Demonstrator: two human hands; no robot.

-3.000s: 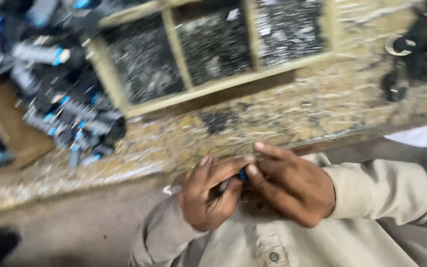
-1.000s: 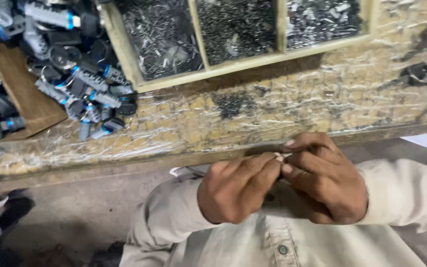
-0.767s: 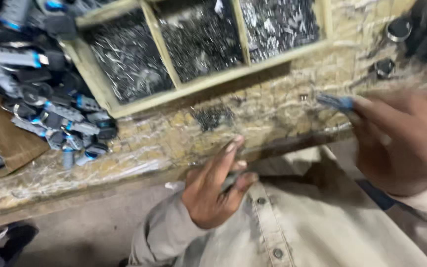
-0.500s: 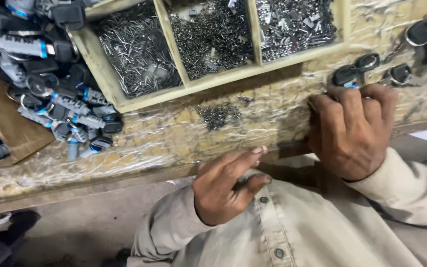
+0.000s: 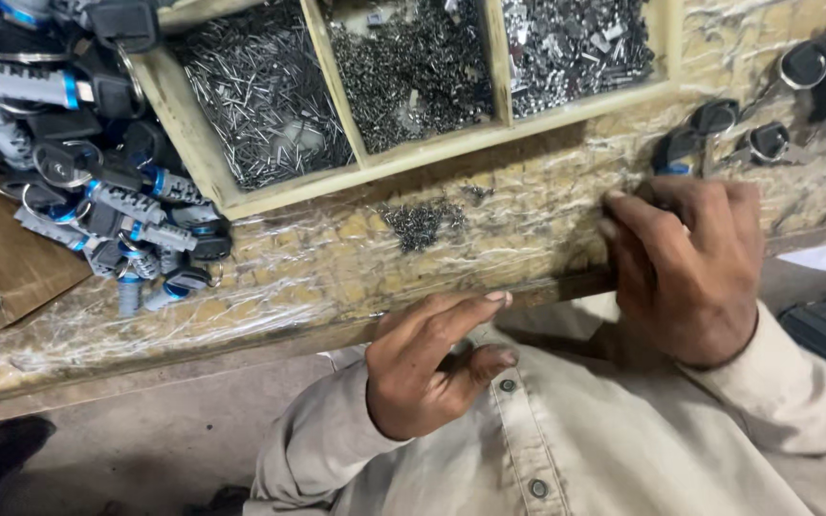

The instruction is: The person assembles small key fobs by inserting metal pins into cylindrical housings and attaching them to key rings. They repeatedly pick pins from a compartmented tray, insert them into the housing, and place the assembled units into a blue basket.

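**Right hand reaching over the desk edge while the left waits empty**

At far left, a heap of grey lock cylinders with blue bands and black key heads (image 5: 97,201) is lying on the desk (image 5: 317,277), partly over a brown board (image 5: 2,258). Beside it a wooden tray (image 5: 356,172) is standing with three compartments: thin pins on the left, fine dark bits in the middle, shiny chunkier pieces on the right. A small scatter of dark bits (image 5: 421,222) is sitting on the plastic-wrapped surface just in front of the tray.

The left hand (image 5: 427,368) is hovering near the desk's front edge, fingers loosely curled, its grip half open and holding nothing visible.

The right hand (image 5: 690,272) is pressing palm-down on the desk, fingers curled over something; I cannot tell whether its grip has hold of anything. Just beyond its fingertips, black round-headed pieces (image 5: 719,134) are lying, one showing a blue band.

Judging from this, a put-down or pick-up among those pieces is in hand; the next move calls for a clean fingertip pinch on one.
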